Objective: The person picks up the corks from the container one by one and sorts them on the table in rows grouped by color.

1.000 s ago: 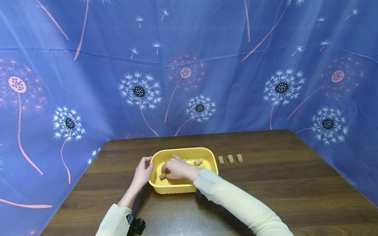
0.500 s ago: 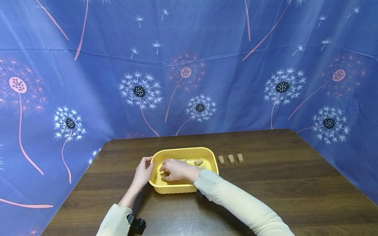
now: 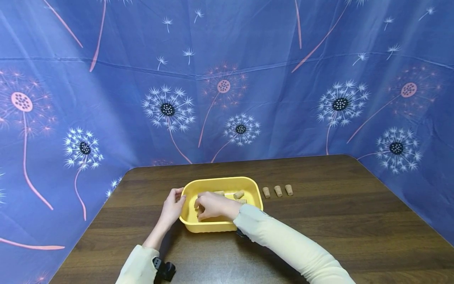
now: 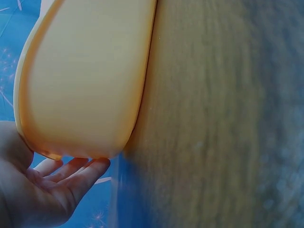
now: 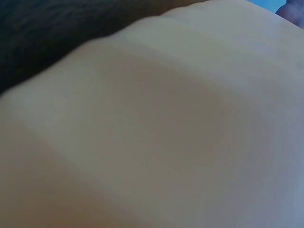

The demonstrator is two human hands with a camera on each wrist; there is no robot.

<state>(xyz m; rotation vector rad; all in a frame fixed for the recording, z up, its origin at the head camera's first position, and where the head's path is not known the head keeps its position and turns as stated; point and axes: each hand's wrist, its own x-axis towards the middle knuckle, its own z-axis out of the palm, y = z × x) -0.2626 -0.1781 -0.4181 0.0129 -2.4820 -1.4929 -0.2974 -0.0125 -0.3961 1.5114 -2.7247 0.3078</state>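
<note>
A yellow plastic tub (image 3: 221, 227) stands on the table with several tapered corks in it, one of them a cork (image 3: 239, 194) on the right side of its floor. My left hand (image 3: 172, 207) grips the tub's left end, thumb at the rim and fingers against the outer wall; in the left wrist view these fingers (image 4: 92, 171) touch the tub's side (image 4: 85, 85). Inside the tub, my right hand (image 3: 214, 206) has its fingers curled down around a cork near the left end, mostly hidden by the hand. The tub's wall fills most of the right wrist view, blurred.
Three corks stand in a row on the table right of the tub: a near cork (image 3: 266, 192), a middle cork (image 3: 278, 191) and a far-right cork (image 3: 289, 190). Behind the brown wooden table (image 3: 337, 221) hangs a blue dandelion-print cloth (image 3: 283, 98).
My right fingers have closed in over the cork at the tub's left end, which was in plain sight before. The left hand and tub stay in place.
</note>
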